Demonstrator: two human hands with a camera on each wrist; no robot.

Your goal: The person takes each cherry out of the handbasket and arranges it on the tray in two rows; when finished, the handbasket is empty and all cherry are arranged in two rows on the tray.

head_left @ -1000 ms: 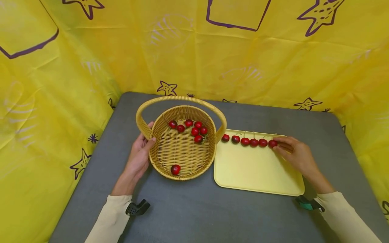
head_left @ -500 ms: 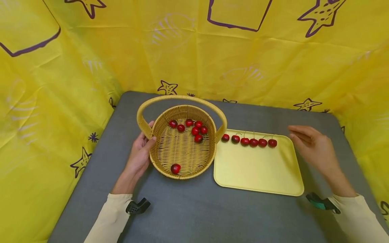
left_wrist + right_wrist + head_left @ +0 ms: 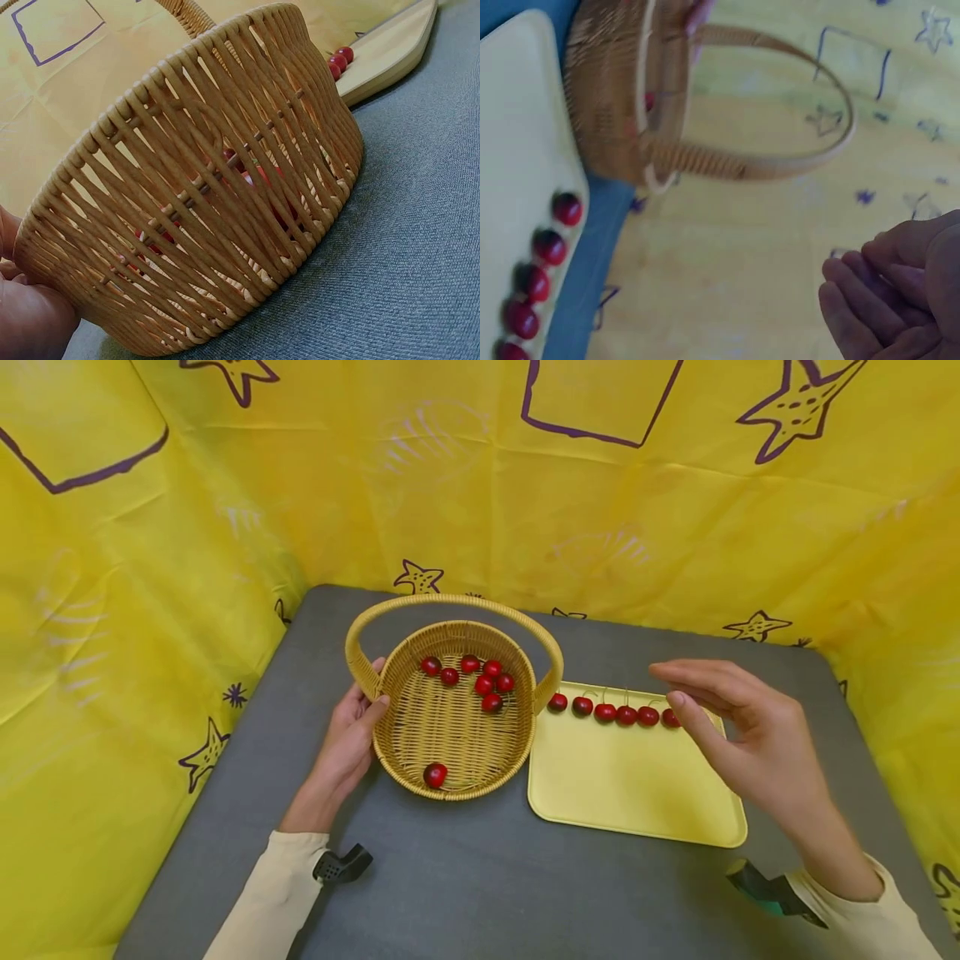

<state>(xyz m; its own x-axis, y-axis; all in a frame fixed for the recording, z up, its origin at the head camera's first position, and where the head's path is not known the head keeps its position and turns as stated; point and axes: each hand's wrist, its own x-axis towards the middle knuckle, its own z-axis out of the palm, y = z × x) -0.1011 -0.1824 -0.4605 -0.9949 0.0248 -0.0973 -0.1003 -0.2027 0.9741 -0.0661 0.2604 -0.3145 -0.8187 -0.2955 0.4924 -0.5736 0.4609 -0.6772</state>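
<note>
My left hand (image 3: 348, 735) grips the left side of a round wicker basket (image 3: 392, 768), thumb over the rim at the foot of its tall handle. Inside the basket, several dark red cherries lie mostly toward the back, and a single cherry (image 3: 435, 775) sits near the front. My right hand (image 3: 757, 743) hovers over the right part of a pale yellow tray (image 3: 622, 785), fingers and thumb apart and holding nothing. Along the tray's back edge runs a row of cherries (image 3: 626, 716) with stems; the hand partly covers the rightmost one. The right wrist view also shows this row.
Both basket and tray stand on a grey table (image 3: 465, 877), the basket's right side close against the tray's left edge. The basket handle (image 3: 450, 599) arches high. Yellow patterned cloth (image 3: 480, 485) hangs behind the table and at both sides.
My right hand let go of the rightmost cherry in the row, drew off to the right, then came back left, raised over the tray. My left hand kept its hold on the basket.
</note>
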